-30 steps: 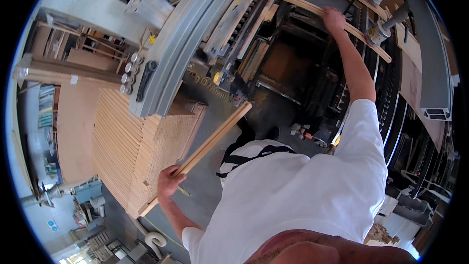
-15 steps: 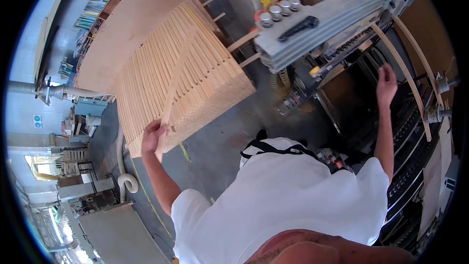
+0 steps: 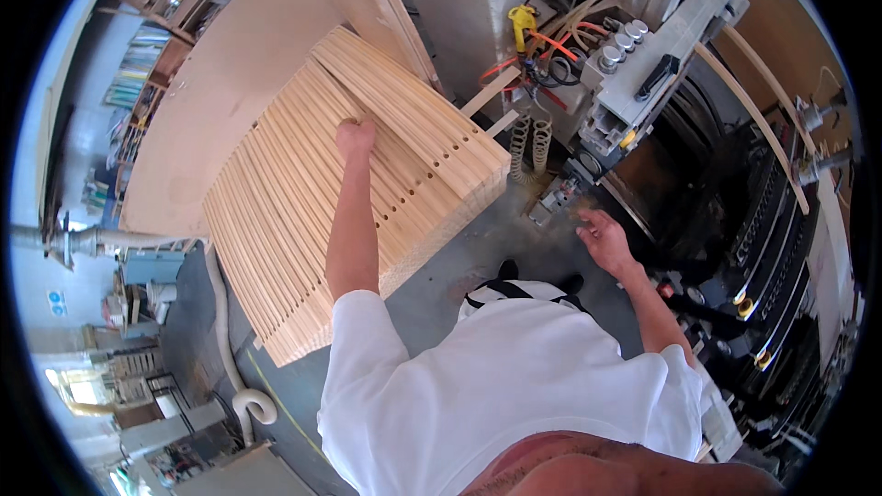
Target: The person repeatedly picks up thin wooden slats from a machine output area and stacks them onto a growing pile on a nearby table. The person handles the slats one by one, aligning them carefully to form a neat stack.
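Note:
A broad stack of pale wooden slats (image 3: 276, 184) lies to my left, its top layer set side by side with small dark holes near the ends. Over the middle of the stack, my left hand (image 3: 356, 135) is closed on a wooden slat (image 3: 397, 152) in the top row. Beside that slat runs a shadowed gap; my fingertips are partly hidden behind the knuckles. My right hand (image 3: 604, 241) hangs in the air over the floor, near the machine, with its fingers loosely bent and apart and nothing in it.
A grey metal machine (image 3: 634, 92) with round silver caps and a black handle stands ahead right. Coiled air hoses (image 3: 530, 142) hang beside it. Curved wooden strips (image 3: 758, 119) sit at the right. A large brown panel (image 3: 220, 83) stands behind the stack; a pale duct hose (image 3: 223, 331) lies left.
My left hand has moved from the stack's near edge to its middle. The slat lying diagonally across the top now lies among the others. My right hand has come down and inward from the machine.

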Demonstrator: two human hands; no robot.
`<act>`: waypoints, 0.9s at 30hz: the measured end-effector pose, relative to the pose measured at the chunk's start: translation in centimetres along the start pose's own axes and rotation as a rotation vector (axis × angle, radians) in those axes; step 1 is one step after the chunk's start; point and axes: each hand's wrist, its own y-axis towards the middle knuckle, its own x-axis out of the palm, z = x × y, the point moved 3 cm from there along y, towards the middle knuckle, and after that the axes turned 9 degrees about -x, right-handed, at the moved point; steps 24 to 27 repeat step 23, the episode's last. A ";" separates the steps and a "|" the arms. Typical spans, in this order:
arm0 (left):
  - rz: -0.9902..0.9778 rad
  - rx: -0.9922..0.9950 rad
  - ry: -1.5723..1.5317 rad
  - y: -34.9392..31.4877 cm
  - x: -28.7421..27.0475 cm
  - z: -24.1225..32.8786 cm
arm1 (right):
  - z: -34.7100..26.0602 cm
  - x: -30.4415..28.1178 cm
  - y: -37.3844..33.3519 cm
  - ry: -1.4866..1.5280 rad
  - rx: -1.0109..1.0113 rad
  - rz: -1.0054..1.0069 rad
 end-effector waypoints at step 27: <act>-0.268 1.295 0.268 -25.0 4.3 0.0 | -0.1 -2.1 -28.3 -0.155 0.503 0.396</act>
